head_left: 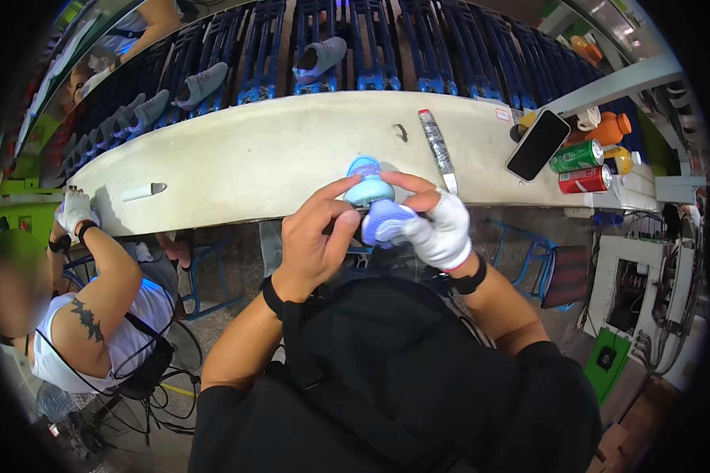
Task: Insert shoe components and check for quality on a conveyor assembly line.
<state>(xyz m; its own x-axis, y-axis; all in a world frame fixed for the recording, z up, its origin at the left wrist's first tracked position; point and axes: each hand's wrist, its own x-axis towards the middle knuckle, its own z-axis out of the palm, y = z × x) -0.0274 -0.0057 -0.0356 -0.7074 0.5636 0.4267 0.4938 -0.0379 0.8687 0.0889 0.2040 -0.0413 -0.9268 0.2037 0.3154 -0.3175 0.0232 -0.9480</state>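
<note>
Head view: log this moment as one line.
left hand: bare, grips light-blue shoe | right hand: white glove, supports shoe | below: pale workbench | bench items: phone, cans

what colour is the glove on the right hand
White: the fabric glove on the right hand shows best in the head view, gripping a small light blue shoe.

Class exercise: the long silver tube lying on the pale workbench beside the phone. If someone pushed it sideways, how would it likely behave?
The silver tube looks round and slim and lies flat on the workbench, so it would probably roll rather than slide. Being narrow, it is likely light. Its shiny wrap suggests a somewhat slippery grip.
</note>
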